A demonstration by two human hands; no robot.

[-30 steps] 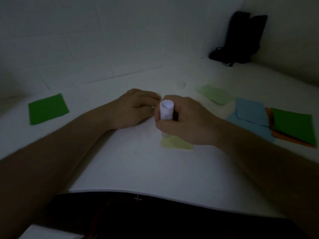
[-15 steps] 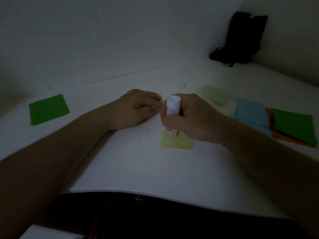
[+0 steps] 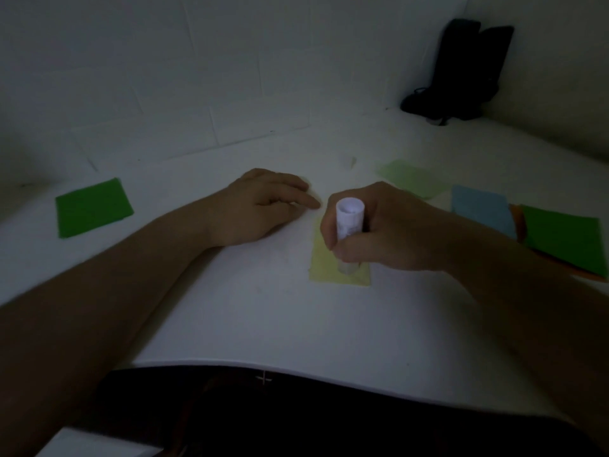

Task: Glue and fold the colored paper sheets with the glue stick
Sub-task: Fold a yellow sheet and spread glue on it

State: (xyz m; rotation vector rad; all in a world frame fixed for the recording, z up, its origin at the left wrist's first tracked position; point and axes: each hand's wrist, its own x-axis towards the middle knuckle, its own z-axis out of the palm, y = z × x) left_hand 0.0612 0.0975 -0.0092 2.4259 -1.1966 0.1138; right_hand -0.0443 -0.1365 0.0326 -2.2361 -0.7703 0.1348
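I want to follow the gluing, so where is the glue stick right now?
In the head view, the glue stick stands near table centre, gripped by the right hand, its lower end on the yellow paper, right of the left hand.

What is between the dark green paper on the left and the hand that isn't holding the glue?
Only bare white table shows in the head view between the dark green paper sheet and the left hand.

We can read no text anywhere. The glue stick point(image 3: 349, 222) has a label with faint dark print, but it is too blurred and dim for us to make out.
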